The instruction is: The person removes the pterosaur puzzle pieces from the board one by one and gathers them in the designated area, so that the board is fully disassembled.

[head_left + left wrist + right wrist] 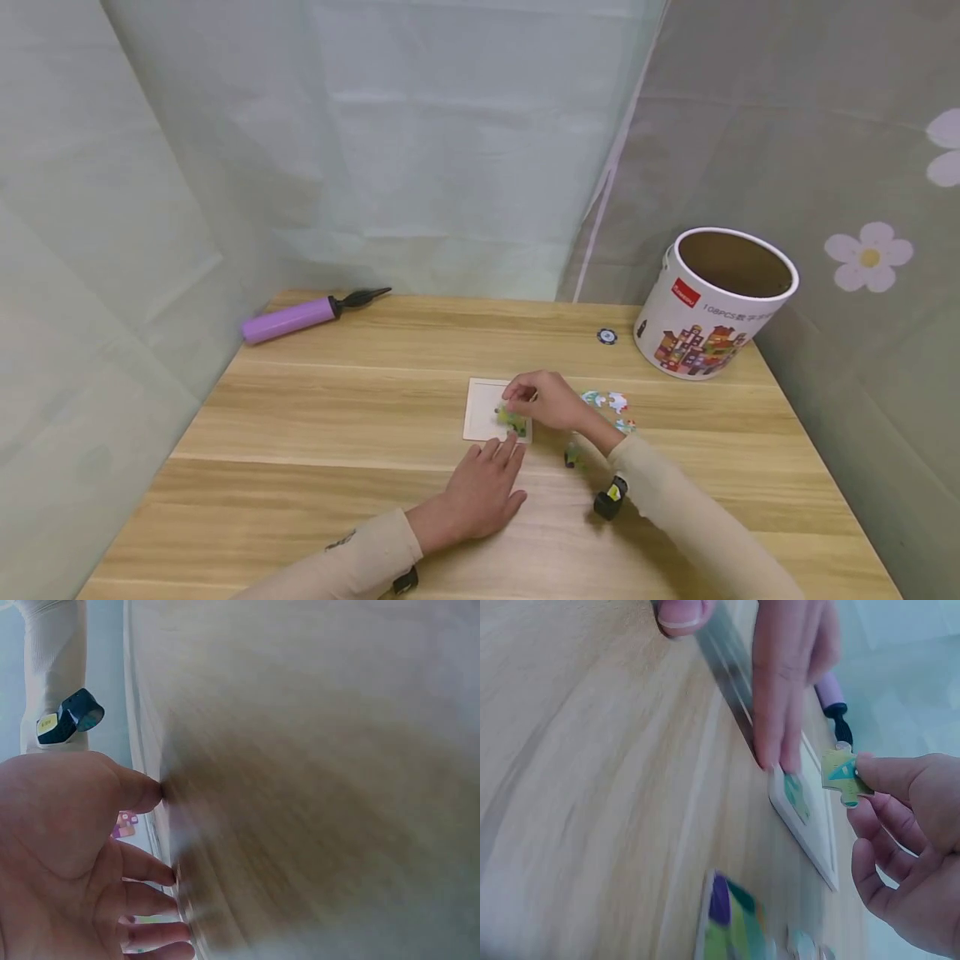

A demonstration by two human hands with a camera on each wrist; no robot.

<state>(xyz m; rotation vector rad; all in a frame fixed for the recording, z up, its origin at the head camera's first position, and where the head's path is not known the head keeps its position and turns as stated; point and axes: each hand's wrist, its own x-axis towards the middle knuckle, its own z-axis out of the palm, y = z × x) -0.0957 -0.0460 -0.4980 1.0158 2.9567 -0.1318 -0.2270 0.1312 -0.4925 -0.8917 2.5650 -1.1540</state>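
My right hand [553,402] pinches a green and yellow jigsaw puzzle piece [840,776] between thumb and fingers, held just above a white puzzle tray [478,408]. A green piece [795,796] lies inside the tray at its near right corner. Fingers extended, my left hand [483,492] rests on the table with its fingertips at the tray's near edge, touching the tray or the piece there. Several loose puzzle pieces [617,402] lie to the right, partly hidden by my right arm. One green piece [572,455] lies nearer, beside my right wrist.
A white printed bucket [697,333] stands at the back right of the wooden table [315,417]. Near it lies a dark round chip [607,336]. A purple hand pump [292,321] with a black nozzle lies at the back left. Curtains hang behind.
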